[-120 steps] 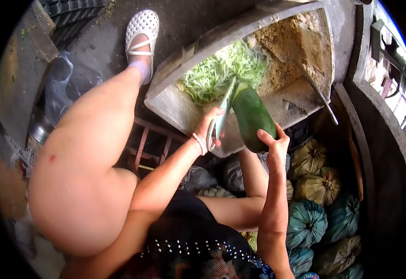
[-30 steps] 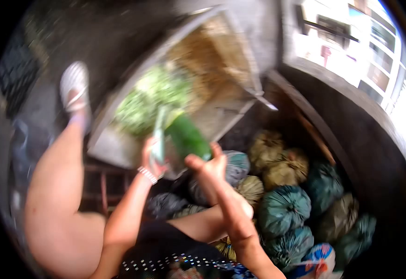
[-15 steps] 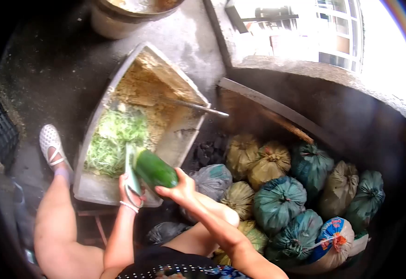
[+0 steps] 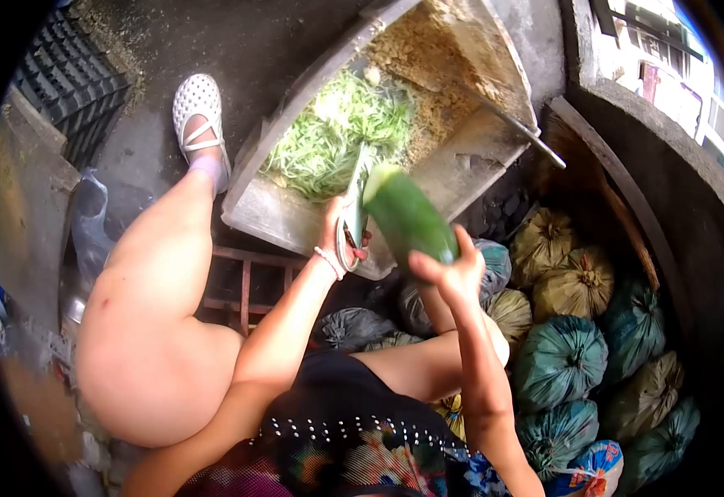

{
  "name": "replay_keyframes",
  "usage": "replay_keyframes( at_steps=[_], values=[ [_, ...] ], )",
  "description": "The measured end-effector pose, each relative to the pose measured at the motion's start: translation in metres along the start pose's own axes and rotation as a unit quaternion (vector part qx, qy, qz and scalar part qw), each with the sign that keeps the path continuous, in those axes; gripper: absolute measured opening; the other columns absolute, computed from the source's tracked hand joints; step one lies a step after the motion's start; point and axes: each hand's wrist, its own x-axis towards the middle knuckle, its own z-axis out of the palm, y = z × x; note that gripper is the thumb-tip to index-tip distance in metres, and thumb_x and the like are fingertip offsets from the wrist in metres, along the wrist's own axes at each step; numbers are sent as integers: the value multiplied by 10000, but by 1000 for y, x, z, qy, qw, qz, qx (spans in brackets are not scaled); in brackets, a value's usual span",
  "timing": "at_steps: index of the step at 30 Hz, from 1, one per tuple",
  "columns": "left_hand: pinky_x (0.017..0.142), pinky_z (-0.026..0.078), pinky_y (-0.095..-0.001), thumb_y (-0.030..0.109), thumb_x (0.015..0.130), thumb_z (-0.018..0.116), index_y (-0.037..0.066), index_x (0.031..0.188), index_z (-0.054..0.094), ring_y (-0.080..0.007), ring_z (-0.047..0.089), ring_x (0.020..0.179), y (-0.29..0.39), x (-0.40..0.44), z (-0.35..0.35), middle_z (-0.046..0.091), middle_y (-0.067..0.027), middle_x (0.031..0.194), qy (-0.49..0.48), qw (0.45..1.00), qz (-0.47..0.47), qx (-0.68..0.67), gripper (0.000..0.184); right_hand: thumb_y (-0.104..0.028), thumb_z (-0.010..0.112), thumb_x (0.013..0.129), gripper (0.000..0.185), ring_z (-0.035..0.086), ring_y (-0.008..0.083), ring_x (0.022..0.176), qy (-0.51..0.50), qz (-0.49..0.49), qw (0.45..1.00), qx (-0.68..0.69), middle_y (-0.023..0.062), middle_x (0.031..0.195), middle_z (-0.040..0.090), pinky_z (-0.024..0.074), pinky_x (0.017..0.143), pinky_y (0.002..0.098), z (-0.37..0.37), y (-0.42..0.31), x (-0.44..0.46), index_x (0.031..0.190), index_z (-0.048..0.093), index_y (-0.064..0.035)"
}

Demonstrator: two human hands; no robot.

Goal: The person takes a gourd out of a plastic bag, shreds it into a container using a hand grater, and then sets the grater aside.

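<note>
My left hand [image 4: 347, 232] is closed around the handle of a pale green tool [image 4: 357, 199], which looks like a slicer or large scissors; its exact kind is unclear. Its tip points up toward a heap of pale green shreds [image 4: 337, 132] in a worn, pale bin [image 4: 275, 219]. My right hand [image 4: 453, 269] grips the lower end of a large dark green gourd [image 4: 407, 214]. The gourd's pale cut end is beside the tool, over the near side of the bin.
A rod [image 4: 527, 137] lies across the bin's right edge, near brown meal [image 4: 428, 74]. Several tied bags [image 4: 561, 360] fill the lower right. A black crate [image 4: 72, 79] stands at the upper left, and a reddish metal frame [image 4: 246, 282] is below the bin.
Since half a second ago the view has swung, so the bin, hands and bags appear farther right and the bin higher. Both hands keep their holds on the tool and gourd.
</note>
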Motion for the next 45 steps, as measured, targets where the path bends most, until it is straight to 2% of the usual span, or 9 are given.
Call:
replay_keyframes(
  at_steps=[6, 17, 24, 27, 31, 33, 37, 41, 45],
  values=[
    [377, 311, -290, 601, 765, 493, 140, 1084, 597, -155, 557, 710, -6, 5, -9, 594, -43, 884, -7, 1000, 5, 5, 570, -331, 873, 506, 936, 661, 302, 996, -36, -48, 997, -47, 255, 1042, 672, 503, 884, 375, -3, 18, -9, 1239, 516, 129],
    [315, 305, -230, 659, 685, 594, 128, 948, 582, -124, 490, 526, -1, -8, 5, 482, -19, 694, -13, 1000, 27, -10, 593, -316, 879, 502, 873, 661, 296, 991, -29, -84, 991, -99, 230, 1022, 682, 489, 914, 366, -17, 28, -25, 1210, 555, 79],
    [332, 326, -241, 612, 749, 571, 83, 1103, 521, -151, 491, 545, -4, -1, -3, 508, -59, 717, 29, 999, 36, 28, 638, -124, 833, 617, 607, 640, 186, 789, 34, -86, 995, -30, 141, 908, 683, 525, 718, 308, 22, 30, 73, 1116, 585, 117],
    [319, 309, -238, 596, 772, 542, 93, 1012, 576, -152, 504, 531, -3, -2, 2, 545, -51, 706, 53, 999, -12, 3, 558, -327, 886, 536, 847, 666, 241, 944, -38, -64, 993, -87, 216, 989, 690, 503, 860, 344, -9, -2, 16, 1174, 560, 126],
    [601, 489, -384, 579, 767, 513, 86, 1109, 616, -165, 553, 735, 2, 0, 3, 626, -38, 907, -82, 993, 58, -64, 609, -381, 891, 504, 920, 657, 263, 964, -94, -188, 975, -66, 216, 1035, 678, 500, 894, 364, -31, 28, -18, 1188, 540, 125],
    [482, 482, -368, 580, 754, 545, 91, 1058, 608, -148, 586, 703, 0, -3, -9, 609, -44, 861, 14, 999, -28, 6, 580, -359, 889, 466, 979, 638, 246, 1013, -65, -114, 987, -89, 194, 1060, 674, 456, 959, 364, -8, 7, -3, 1236, 527, 125],
    [312, 365, -247, 569, 725, 625, 109, 1005, 555, -133, 459, 453, -10, -9, 4, 476, -16, 655, 58, 998, 24, 15, 543, -312, 871, 532, 726, 678, 245, 795, 67, -142, 967, -203, 212, 914, 701, 532, 716, 361, 39, 13, 79, 1089, 605, 69],
    [500, 340, -253, 527, 750, 659, 118, 667, 570, -78, 408, 558, -18, -28, 29, 416, 55, 605, 94, 987, 63, 115, 427, -234, 864, 603, 715, 661, 197, 811, 51, -83, 993, -58, 188, 922, 692, 530, 753, 306, 8, 40, 68, 1135, 576, 146],
    [560, 344, -271, 454, 784, 652, 81, 717, 586, -83, 419, 596, -41, -11, 26, 450, 49, 639, 164, 964, 118, 170, 385, -212, 804, 725, 530, 663, 221, 804, -46, 32, 985, 165, 169, 937, 675, 537, 751, 332, -5, 68, 69, 1067, 601, 139]
  ],
)
